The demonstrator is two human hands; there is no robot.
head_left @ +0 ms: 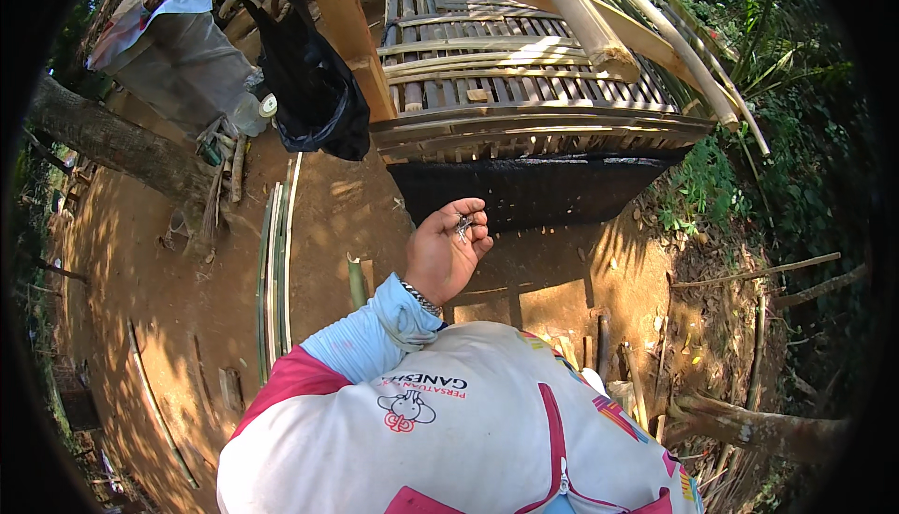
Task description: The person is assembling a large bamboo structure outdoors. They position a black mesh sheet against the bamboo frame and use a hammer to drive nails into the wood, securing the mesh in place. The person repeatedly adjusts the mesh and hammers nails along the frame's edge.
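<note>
My left hand is turned palm up in front of my chest, its fingers curled inward. A small bunch of thin metallic pieces, which look like nails, lies in it against the curled fingers. A light blue sleeve and a chain bracelet show at the wrist. Just beyond the hand, a black sheet hangs along the front of a slatted bamboo platform. The hand appears apart from both. My right hand is out of view.
A black plastic bag hangs from a post at the upper left, near a pale sheet. Long bamboo strips lie on the dirt ground to the left. A cut bamboo pole juts over the platform. Tree trunks and branches flank both sides.
</note>
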